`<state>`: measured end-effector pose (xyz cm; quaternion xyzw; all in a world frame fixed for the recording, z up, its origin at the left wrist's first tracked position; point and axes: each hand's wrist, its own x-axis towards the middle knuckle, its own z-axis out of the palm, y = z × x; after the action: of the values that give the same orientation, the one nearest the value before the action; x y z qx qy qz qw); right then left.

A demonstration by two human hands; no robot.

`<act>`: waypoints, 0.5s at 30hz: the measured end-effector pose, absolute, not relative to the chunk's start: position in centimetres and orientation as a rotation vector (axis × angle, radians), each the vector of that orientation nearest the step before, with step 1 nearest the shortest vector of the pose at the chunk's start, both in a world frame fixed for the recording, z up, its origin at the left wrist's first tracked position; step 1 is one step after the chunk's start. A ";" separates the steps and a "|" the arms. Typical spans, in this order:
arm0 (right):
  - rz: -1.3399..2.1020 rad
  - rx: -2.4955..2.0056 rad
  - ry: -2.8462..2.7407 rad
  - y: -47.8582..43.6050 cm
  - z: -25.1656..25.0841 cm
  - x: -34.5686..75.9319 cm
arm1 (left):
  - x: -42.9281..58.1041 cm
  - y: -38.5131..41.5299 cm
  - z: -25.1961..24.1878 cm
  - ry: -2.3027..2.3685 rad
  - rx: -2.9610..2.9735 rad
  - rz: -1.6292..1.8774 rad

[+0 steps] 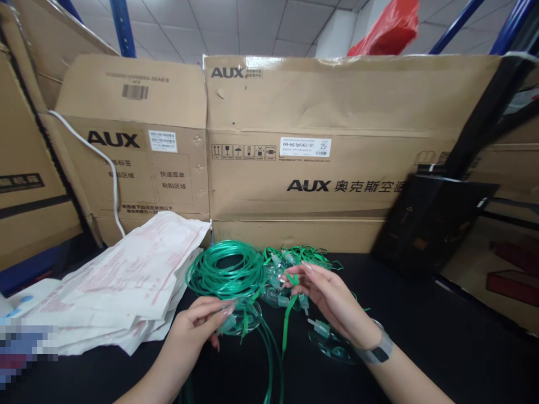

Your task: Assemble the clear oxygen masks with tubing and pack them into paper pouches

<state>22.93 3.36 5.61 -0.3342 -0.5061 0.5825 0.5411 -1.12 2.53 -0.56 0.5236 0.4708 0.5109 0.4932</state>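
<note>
Bare forearms [404, 370] reach in over a black table [236, 373], the left hand [204, 318] pinching a clear mask [251, 315], the right hand [326, 289] holding a green strap [286, 325].

The left thumb and fingers close narrowly on the mask's near side, just in front of a coil of green tubing [250, 275]; more tubing runs down to the bottom edge between the arms. The right fingers are bent together around the strap, whose end hangs toward the table; whether it joins a mask cannot be told. Behind that hand lies a pile of masks [275, 296] with tangled green straps, and a loose mask [337, 350] lies beside the right wrist, which wears a grey band [374, 354]. White packets [143, 269] are stacked at left, before cardboard boxes [345, 106].
</note>
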 end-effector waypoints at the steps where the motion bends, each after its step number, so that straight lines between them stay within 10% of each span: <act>1: 1.328 -0.797 -1.132 3.7 5.4 23.2 | -1.3 2.5 0.0 1.149 1.246 1.258; 15: 1.203 -0.769 -0.397 8.2 4.3 30.0 | -4.1 2.3 4.3 1.058 1.072 1.839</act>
<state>30.03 8.16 4.28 -0.3502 -0.1807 0.5479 0.7379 -4.07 2.31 4.25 0.4184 0.4129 0.7178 0.3730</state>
